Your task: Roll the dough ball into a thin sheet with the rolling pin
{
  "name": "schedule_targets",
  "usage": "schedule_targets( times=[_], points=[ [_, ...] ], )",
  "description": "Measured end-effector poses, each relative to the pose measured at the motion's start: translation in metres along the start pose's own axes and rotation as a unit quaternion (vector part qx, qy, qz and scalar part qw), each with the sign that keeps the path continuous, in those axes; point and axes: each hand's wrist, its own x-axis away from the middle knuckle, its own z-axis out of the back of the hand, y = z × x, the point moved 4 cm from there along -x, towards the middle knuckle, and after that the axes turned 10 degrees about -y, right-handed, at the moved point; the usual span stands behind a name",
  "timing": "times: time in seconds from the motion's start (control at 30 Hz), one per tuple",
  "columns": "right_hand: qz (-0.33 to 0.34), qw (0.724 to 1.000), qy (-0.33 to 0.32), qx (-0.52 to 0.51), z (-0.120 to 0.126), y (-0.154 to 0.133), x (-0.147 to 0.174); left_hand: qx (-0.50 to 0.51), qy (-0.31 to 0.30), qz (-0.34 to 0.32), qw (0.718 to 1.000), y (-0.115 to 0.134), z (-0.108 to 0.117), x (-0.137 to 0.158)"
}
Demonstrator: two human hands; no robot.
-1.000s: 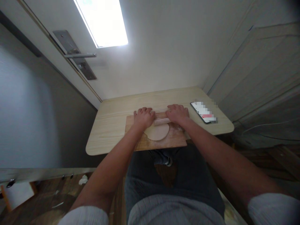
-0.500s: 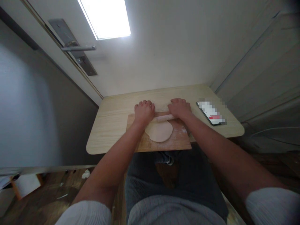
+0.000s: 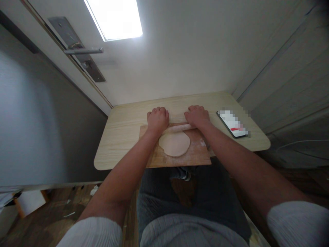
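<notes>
A pale, floury rolling pin point(image 3: 179, 128) lies crosswise at the far edge of a flat, roundish sheet of dough point(image 3: 175, 144). My left hand point(image 3: 158, 120) is closed over the pin's left end, and my right hand point(image 3: 197, 116) is closed over its right end; both palms cover the ends. Beneath the dough is a wooden board point(image 3: 195, 158), dusted with flour on its right side. The dough has a small notch at its lower left.
The board rests at the front edge of a light wooden table point(image 3: 120, 137). A phone point(image 3: 232, 124) lies on the table to the right. Behind stands a door with a metal handle point(image 3: 83, 51) and a bright window pane point(image 3: 115, 19).
Both hands and the rolling pin have shifted very slightly away from me, showing a little more of the dough's far edge. The camera view has moved slightly.
</notes>
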Motion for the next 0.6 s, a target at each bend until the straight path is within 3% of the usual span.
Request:
schedule_targets(
  times=[0.6],
  points=[
    [-0.005,1.000,0.012,-0.001,0.0036,-0.0016,-0.0031,-0.012,0.002,0.009,1.000,-0.0030,-0.0038,-0.0097]
  ],
)
